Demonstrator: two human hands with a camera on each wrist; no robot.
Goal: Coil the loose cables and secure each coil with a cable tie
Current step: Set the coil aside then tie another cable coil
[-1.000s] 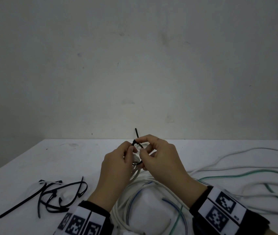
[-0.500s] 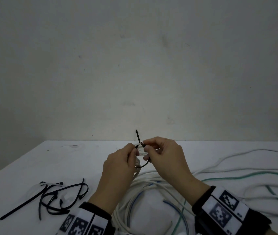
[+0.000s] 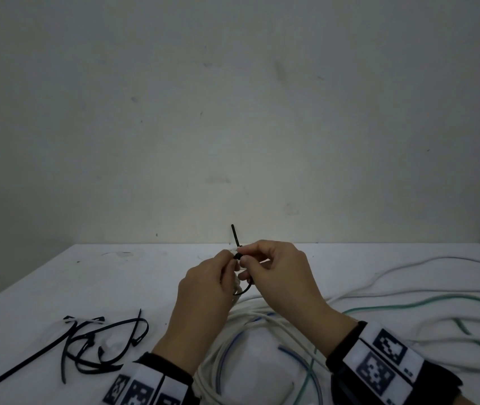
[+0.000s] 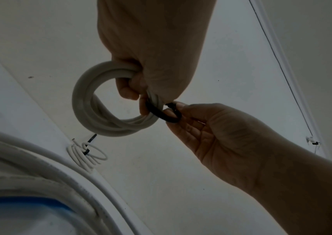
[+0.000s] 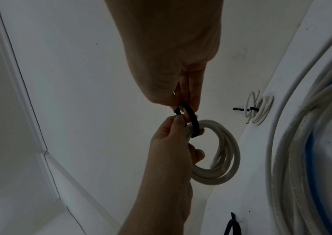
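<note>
White coil [image 4: 92, 109] grasped in left grip [image 3: 203, 290], right grip [image 3: 276, 276] pinching black tie [image 4: 167, 113] looped round it

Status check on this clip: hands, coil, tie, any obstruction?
Left hand grips small white coil. Right hand pinches black cable tie looped around it, not yet cinched. Loose cables lie below, nothing blocking.

No readable text anywhere; the wristbands [image 3: 385, 366] carry only black-and-white square marker patterns.
</note>
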